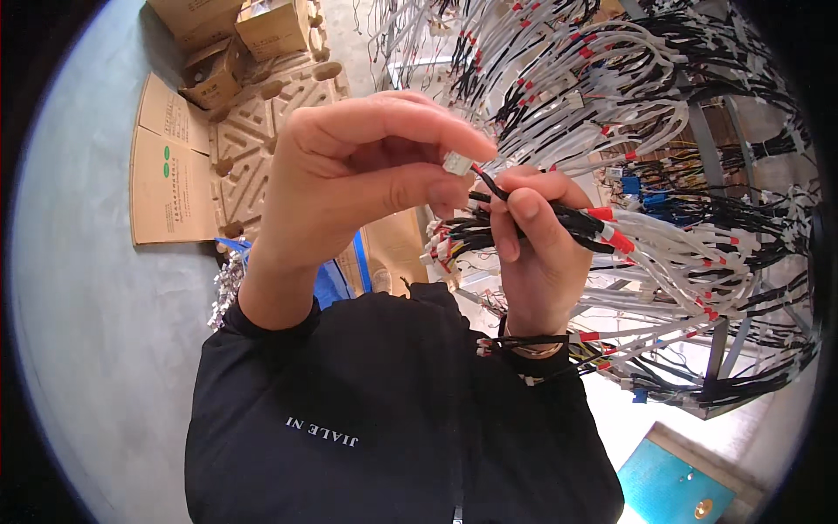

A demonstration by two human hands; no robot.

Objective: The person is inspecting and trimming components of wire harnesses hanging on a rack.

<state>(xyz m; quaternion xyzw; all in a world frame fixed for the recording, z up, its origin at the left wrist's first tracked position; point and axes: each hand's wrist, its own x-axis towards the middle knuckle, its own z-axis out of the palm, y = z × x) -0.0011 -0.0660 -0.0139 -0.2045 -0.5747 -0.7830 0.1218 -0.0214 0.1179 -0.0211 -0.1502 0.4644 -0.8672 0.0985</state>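
Pinching a small white connector (456, 163) in the left hand (332, 170), gripping a bundle of black cables (573, 219) with red bands (618, 238) in the right hand (548, 249). Wearing a black jacket (349, 375), beside crowded loops of white and black wires (546, 122) at right and cardboard boxes (272, 35) at upper left.

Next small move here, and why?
Probably turn the white connector slightly with the left hand: that hand has it between thumb and forefinger, while the right hand holds the black cable close behind it, which should steady the turn.
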